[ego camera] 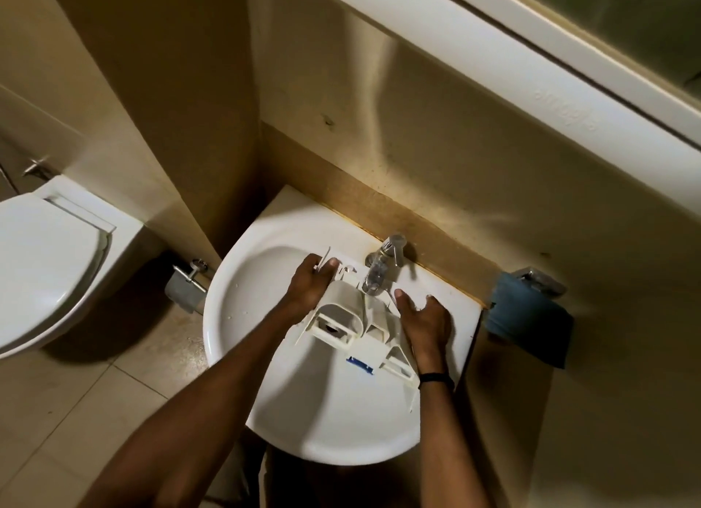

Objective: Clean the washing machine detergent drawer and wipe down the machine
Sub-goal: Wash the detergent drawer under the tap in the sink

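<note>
The white plastic detergent drawer (352, 318) is held over the white sink (265, 356), its compartments facing me and a blue tab (360, 365) at its near end. My left hand (309, 285) grips the drawer's far left edge. My right hand (425, 318) holds its right side, thumb pointing up. Water runs from the chrome tap (383, 265) onto the drawer's far end.
A toilet (45, 265) with its lid down stands at the left. A toilet-roll holder (186, 284) is on the wall beside the sink. A blue cloth (531, 314) hangs from a fitting at the right. Beige tiled walls stand close behind.
</note>
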The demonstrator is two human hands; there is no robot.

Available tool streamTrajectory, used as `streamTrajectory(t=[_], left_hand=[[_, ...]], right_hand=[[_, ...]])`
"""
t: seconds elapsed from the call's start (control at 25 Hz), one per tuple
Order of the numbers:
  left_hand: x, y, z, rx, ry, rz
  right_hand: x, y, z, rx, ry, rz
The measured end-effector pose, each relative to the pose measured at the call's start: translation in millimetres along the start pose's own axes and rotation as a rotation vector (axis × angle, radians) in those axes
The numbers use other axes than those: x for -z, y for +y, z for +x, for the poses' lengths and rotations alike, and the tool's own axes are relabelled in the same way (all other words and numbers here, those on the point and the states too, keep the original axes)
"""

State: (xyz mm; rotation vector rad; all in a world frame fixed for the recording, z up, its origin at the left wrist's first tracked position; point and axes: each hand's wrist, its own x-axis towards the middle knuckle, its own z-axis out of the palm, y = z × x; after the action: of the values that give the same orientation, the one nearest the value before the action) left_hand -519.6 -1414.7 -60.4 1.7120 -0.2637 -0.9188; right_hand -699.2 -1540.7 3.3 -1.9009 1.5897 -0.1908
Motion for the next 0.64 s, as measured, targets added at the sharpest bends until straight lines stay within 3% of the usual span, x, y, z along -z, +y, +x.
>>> streamTrajectory(t=[0.24,0.4,0.64], left_hand=[[-11,12,20,-0.16,0.015,0.177],[-10,21,25,-0.197,-0.039,0.209],[-10,19,25,-0.21,-0.055,0.213]], right_hand=[[7,-5,9,0.293,-0.13,-0.235],[8,-8,16,0.384,-0.345,-0.246],[3,-14,9,0.497,-0.263,-0.152]])
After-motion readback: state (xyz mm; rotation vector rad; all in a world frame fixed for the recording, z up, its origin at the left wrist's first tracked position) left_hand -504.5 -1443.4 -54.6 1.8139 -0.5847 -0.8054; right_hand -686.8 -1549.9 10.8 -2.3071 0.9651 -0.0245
